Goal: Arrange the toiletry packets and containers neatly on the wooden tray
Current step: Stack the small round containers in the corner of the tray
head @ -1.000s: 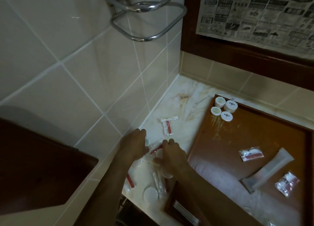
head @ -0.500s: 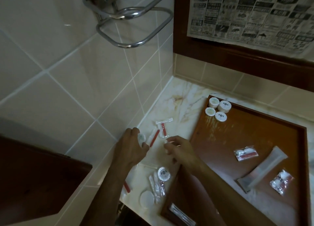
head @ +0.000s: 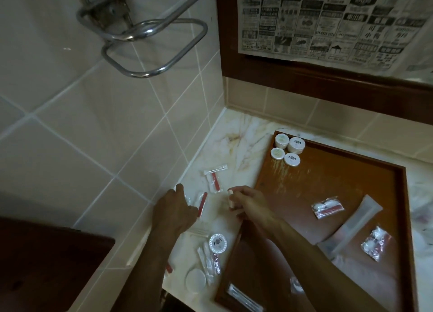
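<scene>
Both hands have lifted off the heap of loose items near the counter's front edge and now sit farther back, each carrying something picked from it. The right hand [head: 248, 202] pinches a small pale round container [head: 230, 198] between thumb and fingertips, right beside the left rim of the wooden tray [head: 328, 182]. The left hand [head: 174, 209] curls around a clear packet with a red strip [head: 202, 205], close to the tiled wall. A round lid with a dark emblem [head: 218, 242], covered by the hands a second ago, now lies exposed on the counter. My reading: sorting has reached the stage of carrying pieces to the tray, and the container looks bound for the group in the corner.

The tray lies on a pale marble counter [head: 234, 145] in a tiled corner. Four white round containers [head: 287, 149] cluster in its far left corner; a long frosted sleeve [head: 356, 225] and two clear packets [head: 327, 207] lie scattered on its right half. Off the tray, another red-strip packet [head: 214, 179] rests near the wall, and slim wrapped sticks [head: 208, 260] and a plain white disc [head: 195, 281] remain at the front edge. A chrome rail [head: 150, 44] juts from the wall above; newspaper [head: 328, 20] hangs at upper right over a dark wooden frame.
</scene>
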